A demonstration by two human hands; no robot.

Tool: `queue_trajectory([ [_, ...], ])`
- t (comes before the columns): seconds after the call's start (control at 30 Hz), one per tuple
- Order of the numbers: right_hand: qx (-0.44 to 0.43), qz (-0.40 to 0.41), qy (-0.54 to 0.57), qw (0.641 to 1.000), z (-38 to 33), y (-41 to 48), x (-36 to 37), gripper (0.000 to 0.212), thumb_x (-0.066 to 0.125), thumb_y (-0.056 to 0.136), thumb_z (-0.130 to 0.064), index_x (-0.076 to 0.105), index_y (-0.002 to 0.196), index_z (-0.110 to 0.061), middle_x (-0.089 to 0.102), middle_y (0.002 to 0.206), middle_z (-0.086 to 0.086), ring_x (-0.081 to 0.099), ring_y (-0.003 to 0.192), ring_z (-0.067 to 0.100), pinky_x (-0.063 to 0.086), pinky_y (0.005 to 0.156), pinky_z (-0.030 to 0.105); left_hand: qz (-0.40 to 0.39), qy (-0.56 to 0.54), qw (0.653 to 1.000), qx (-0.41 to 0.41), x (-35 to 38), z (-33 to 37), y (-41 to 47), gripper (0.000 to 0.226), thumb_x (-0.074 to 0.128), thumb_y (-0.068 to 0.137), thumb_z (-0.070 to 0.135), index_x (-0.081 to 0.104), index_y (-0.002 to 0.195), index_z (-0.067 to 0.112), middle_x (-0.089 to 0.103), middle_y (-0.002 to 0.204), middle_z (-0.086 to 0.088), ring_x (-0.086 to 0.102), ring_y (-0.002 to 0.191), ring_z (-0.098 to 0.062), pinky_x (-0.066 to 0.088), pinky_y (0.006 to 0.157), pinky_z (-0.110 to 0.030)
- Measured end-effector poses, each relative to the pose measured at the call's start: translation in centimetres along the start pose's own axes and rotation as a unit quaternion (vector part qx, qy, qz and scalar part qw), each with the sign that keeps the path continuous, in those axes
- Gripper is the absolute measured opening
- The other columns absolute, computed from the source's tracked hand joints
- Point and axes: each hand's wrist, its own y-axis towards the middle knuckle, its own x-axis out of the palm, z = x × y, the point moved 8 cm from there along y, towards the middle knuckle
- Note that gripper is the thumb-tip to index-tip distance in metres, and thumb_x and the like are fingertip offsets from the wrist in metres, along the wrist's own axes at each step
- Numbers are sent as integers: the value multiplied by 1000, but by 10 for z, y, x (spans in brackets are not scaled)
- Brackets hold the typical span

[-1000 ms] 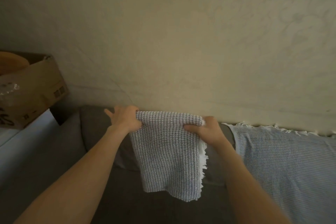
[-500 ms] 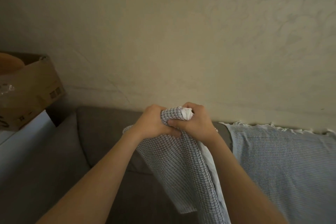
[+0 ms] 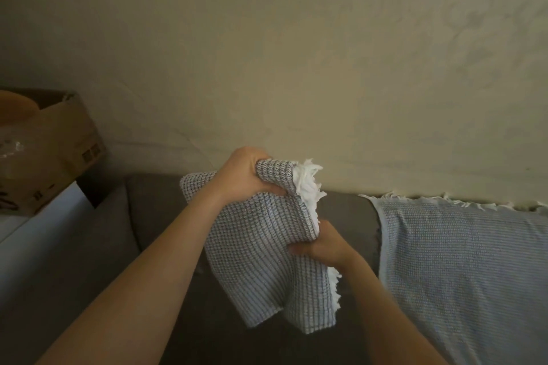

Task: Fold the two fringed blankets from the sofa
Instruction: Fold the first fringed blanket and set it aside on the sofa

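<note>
- A grey sofa (image 3: pixel 154 216) stood against a cream wall, with one cardboard box (image 3: pixel 59 142) at its left.
- The left hand (image 3: pixel 243 178) clenched the grey blanket (image 3: pixel 267 261) at its top, in the air before the sofa; the right hand (image 3: pixel 323 243) gripped its fringed edge lower down.
- Squaring the edges first would probably keep the fold neat.
- Two blankets: the other, a blue blanket (image 3: pixel 459 261), lay draped on the sofa.

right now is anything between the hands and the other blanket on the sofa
Nothing visible lies between. The blue blanket drapes the sofa to the right, but the left hand and right hand both grip the grey blanket.
</note>
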Motion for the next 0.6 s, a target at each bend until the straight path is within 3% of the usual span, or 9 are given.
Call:
queue_trajectory([
  [0.07, 1, -21, -38, 999, 0, 4, 2, 45, 93, 76, -22, 75, 117, -24, 76, 112, -11, 70, 104, 0, 56, 89, 22, 25, -11, 1000, -8, -11, -6, -2, 40, 101, 60, 31, 79, 89, 15, 76, 87, 4, 73, 82, -12, 60, 76, -35],
  [0.17, 28, -55, -106, 992, 4, 8, 1, 36, 89, 80, -25, 76, 113, -23, 76, 109, -7, 69, 95, 1, 56, 86, 26, 67, -41, 996, -38, -26, -27, -6, 45, 101, 60, 33, 81, 97, 18, 79, 94, 5, 76, 89, -10, 62, 84, -38],
  [0.27, 48, -33, -130, 990, 7, 13, -8, 27, 87, 80, -29, 73, 103, -32, 74, 101, -11, 67, 90, -1, 52, 81, 30, 115, -77, 986, -94, -39, -59, -12, 53, 103, 56, 34, 81, 102, 20, 82, 98, 4, 78, 93, -16, 64, 87, -47],
  [0.37, 34, 20, -158, 987, -1, 19, -18, 31, 82, 78, -32, 67, 105, -33, 72, 102, -10, 67, 94, 12, 53, 82, 36, 141, -71, 976, -147, -46, -80, -21, 54, 103, 59, 23, 81, 108, 17, 81, 100, 7, 76, 89, -8, 63, 85, -34],
  [0.43, 16, 45, -165, 985, -10, 21, -23, 41, 81, 79, -27, 64, 116, -27, 70, 110, -7, 66, 102, 17, 50, 82, 34, 169, -29, 971, -168, -48, -92, -31, 53, 101, 64, 16, 79, 112, 15, 76, 98, 8, 70, 83, -3, 56, 72, -21],
  [0.5, 2, 24, -173, 985, -24, 24, -24, 47, 83, 79, -24, 63, 121, -24, 69, 112, -7, 66, 105, 17, 49, 82, 32, 209, 33, 957, -197, -47, -114, -44, 47, 99, 69, 15, 80, 112, 16, 78, 96, 3, 72, 86, -14, 54, 70, -25],
  [0.6, -8, -88, -193, 977, -40, 27, -12, 44, 86, 77, -27, 71, 118, -21, 74, 111, -7, 70, 100, 9, 57, 88, 34, 221, 111, 934, -257, -31, -152, -65, 42, 86, 76, 19, 76, 117, 23, 79, 111, -7, 73, 107, -34, 59, 86, -40],
])
